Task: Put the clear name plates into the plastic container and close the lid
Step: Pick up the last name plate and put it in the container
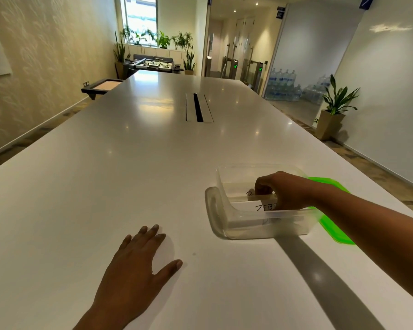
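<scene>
Left hand [138,265] flat on white table [105,186], fingers spread. Clear plastic container [260,228] to its right, uncovered, long axis left-right. At least 2 lettered name plates [260,207] inside, lying lengthwise along it. Right hand [281,189] inside, fingers curled round the far one. Green lid [332,225] at container's right end.

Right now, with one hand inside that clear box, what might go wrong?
1. The left hand lies flat on the table, off the container, so the right hand gripping a name plate could shove the unsteadied container along the glossy top.
2. A curved clear plate seems to jut past the container's left wall; the green lid might not shut over it.
</scene>
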A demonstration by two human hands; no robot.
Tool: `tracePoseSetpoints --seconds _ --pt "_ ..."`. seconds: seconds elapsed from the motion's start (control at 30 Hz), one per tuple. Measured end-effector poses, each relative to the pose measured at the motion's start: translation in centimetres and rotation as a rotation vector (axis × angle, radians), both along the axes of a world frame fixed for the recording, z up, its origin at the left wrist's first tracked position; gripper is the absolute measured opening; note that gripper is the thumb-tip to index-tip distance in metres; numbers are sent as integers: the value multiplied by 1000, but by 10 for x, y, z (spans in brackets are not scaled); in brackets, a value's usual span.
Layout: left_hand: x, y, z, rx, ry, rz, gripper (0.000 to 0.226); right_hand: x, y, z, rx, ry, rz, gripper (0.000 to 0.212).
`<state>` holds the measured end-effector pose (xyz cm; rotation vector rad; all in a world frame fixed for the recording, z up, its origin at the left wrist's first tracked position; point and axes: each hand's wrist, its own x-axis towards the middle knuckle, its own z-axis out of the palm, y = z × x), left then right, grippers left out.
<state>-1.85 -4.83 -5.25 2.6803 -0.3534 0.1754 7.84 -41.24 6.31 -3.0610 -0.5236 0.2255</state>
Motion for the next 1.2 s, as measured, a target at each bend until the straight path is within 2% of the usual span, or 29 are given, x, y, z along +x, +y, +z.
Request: tracePoseSetpoints --seconds 0.33,0.5,0.73,0.83,1.03,1.13,1.2 --pt "1 0 -1 -4 -2 3 99 -1 1 0 34 -1 6 31" --pt "2 0 -2 7 -12 4 99 -1 -1 2 72 41 -13 38" --pt "2 0 -3 2 -17 4 99 -1 -3 6 181 -40 -66 32" --pt "2 0 -3 -1 -19 1 99 -7 2 9 296 -135 -107 28" --pt "1 0 -4 -6 -27 -2 97 -48 37 15 545 -462 -130 20" --pt "1 0 -4 0 -23 3 97 -82 60 13 611 -658 -52 17" --pt "1 0 -4 11 -25 7 98 -103 75 8 636 -717 30 18"
